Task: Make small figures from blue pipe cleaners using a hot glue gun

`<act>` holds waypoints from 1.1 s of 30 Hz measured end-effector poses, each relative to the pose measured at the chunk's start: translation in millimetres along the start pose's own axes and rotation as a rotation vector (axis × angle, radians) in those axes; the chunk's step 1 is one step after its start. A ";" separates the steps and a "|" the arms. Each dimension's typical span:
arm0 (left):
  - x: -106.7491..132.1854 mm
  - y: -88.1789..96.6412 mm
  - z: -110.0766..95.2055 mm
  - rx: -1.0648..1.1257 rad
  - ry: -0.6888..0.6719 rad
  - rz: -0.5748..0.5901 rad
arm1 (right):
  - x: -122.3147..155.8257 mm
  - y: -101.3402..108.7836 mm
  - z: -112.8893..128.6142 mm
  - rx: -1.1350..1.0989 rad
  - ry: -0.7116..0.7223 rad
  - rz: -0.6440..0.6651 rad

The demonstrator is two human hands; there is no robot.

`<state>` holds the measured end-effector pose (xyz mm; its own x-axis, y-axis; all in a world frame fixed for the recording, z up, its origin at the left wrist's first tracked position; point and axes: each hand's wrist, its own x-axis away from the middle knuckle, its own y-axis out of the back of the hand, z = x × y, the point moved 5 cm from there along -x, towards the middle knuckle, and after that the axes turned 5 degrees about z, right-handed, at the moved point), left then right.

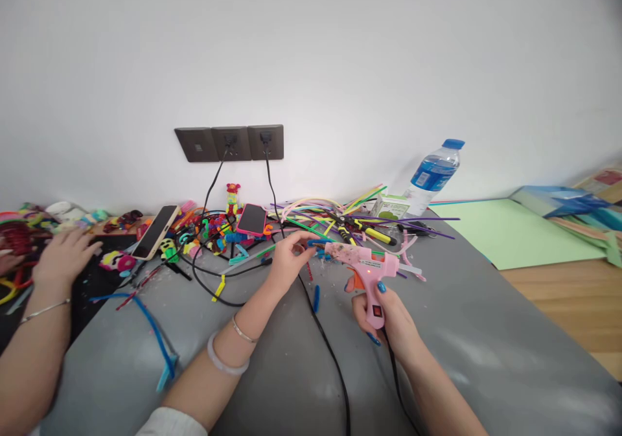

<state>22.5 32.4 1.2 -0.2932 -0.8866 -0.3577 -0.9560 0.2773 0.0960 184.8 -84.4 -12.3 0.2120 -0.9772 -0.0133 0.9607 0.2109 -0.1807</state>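
The pink hot glue gun is in my right hand, fingers wrapped around its handle and by the orange trigger. A clear glue stick pokes out of its back, and a small light glows on its side. My left hand pinches a short blue pipe cleaner piece right at the nozzle; whether the two touch is hard to tell. Below them another short blue pipe cleaner piece lies on the grey table.
Pipe cleaners, yellow-black pliers and a pink-cased phone crowd the wall side. Black cords run from the wall sockets across the table. A water bottle leans right. A co-worker's hand is at left.
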 end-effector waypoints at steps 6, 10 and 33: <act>0.3 -1.1 -0.3 -0.008 -0.023 0.007 | -3.5 3.4 -7.1 -0.001 0.012 0.044; 0.4 -1.4 -0.4 -0.030 -0.030 0.016 | -2.8 1.9 -5.2 0.000 0.012 0.032; 1.5 -0.7 -2.9 -0.029 -0.042 -0.014 | 2.7 2.5 5.5 0.047 0.020 -0.042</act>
<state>22.7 29.8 3.3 -0.2795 -0.8741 -0.3973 -0.9601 0.2536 0.1176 188.8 -86.4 -7.4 0.1683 -0.9854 -0.0266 0.9761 0.1704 -0.1352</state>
